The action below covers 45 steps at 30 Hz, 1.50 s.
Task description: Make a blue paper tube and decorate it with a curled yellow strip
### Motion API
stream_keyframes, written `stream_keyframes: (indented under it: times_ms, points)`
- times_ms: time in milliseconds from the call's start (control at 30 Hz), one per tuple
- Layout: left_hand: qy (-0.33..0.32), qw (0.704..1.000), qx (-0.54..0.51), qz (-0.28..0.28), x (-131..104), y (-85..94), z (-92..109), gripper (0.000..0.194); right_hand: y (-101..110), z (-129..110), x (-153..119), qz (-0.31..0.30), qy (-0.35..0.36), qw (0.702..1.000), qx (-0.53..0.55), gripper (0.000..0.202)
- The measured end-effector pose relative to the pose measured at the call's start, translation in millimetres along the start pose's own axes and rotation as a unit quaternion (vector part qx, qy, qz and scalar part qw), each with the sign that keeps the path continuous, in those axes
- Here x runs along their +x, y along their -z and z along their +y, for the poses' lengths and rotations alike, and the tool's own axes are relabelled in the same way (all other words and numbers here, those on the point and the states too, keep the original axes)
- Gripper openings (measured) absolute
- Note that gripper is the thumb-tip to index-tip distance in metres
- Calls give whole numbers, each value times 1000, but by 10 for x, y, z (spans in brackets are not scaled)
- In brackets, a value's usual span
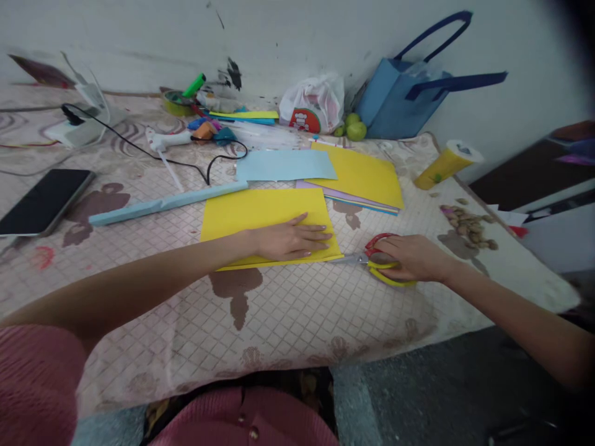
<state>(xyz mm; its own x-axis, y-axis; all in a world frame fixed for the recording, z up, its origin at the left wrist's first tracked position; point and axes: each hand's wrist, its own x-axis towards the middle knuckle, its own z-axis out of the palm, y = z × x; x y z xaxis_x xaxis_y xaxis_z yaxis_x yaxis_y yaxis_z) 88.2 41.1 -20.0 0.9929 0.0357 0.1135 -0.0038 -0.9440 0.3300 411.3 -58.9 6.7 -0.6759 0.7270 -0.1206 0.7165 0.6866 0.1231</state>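
Note:
My left hand [290, 240] lies flat with its fingers spread on a yellow sheet [260, 214], whose near edge is folded over in a narrow strip. To its right, my right hand [411, 257] grips the handles of red and yellow scissors [383, 282]. The scissors' blades point left and reach the fold at the sheet's near right corner. Beyond the sheet lie a light blue piece of paper [287, 165] and a stack with yellow paper [360, 173] on top. A long, narrow light blue paper strip [167, 202] rests to the upper left.
A black phone [46, 201] lies at the left, near a white glue gun [170, 139] with a black cable. Along the wall stand a plastic bag [312, 102], green fruits [356, 131] and a blue bag [395, 102]. A yellow roll [444, 166] and peanuts [469, 228] are at the right.

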Motion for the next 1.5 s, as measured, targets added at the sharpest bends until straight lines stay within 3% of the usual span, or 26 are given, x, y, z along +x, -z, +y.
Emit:
stream_keyframes:
  times_ms: [267, 1500]
  points:
    - [31, 999, 14, -19, -242, -13, 10, 47, -5, -1, -12, 3, -4, 1000, 7, 28]
    - [20, 1000, -9, 11, -243, -58, -26, 46, 12, -58, -16, 1, -9, 1000, 0, 30]
